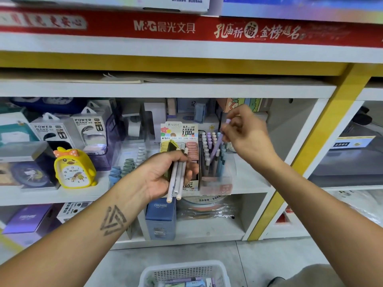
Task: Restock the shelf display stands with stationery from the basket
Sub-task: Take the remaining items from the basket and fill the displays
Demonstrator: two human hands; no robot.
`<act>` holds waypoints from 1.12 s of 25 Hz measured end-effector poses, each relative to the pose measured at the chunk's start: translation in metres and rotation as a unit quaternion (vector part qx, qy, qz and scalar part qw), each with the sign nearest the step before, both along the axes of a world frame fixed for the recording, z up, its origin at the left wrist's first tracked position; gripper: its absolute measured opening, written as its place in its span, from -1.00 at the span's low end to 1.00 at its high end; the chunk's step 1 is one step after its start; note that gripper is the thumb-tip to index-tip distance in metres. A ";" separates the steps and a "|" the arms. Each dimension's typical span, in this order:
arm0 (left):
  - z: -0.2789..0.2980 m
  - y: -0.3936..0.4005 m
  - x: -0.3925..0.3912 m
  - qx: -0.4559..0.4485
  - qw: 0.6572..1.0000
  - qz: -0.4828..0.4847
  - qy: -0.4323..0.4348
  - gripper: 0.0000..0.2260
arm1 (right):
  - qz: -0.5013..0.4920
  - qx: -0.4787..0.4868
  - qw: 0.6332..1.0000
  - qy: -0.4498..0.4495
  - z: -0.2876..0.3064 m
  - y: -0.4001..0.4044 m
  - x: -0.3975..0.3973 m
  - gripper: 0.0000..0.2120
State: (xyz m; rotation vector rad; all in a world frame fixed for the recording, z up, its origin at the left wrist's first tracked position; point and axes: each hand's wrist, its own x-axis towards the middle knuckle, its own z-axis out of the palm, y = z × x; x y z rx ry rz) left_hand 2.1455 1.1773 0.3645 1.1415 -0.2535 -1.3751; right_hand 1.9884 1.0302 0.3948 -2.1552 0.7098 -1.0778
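My left hand (165, 175) grips a bundle of white pens (176, 183) and a dark olive item, held in front of the lead-refill display box (186, 133). My right hand (246, 135) pinches a purple pen (218, 141) near its top, its lower end down among the pastel pens in the clear pen stand (215, 162) on the middle shelf. The white basket (184, 270) sits on the floor at the bottom, holding several stationery items.
A yellow duck alarm clock (74, 168) and power bank boxes (89, 129) stand to the left on the same shelf. A blue box (160, 218) sits on the shelf below. A yellow upright (310, 152) divides the shelf bays on the right.
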 end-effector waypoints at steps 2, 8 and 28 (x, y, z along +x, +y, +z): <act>0.000 0.000 0.000 -0.008 1.000 -0.003 0.004 -0.89 | 0.013 -0.062 0.995 0.080 -0.010 0.000 0.001 -0.88; -0.001 0.001 0.002 -0.012 1.000 0.001 0.004 -0.86 | 0.052 -0.122 0.980 0.147 -0.030 -0.005 0.001 -0.82; 0.003 0.004 -0.007 -0.007 1.000 -0.016 -0.023 -0.78 | 0.014 -0.112 0.973 0.201 -0.021 0.003 0.010 -0.77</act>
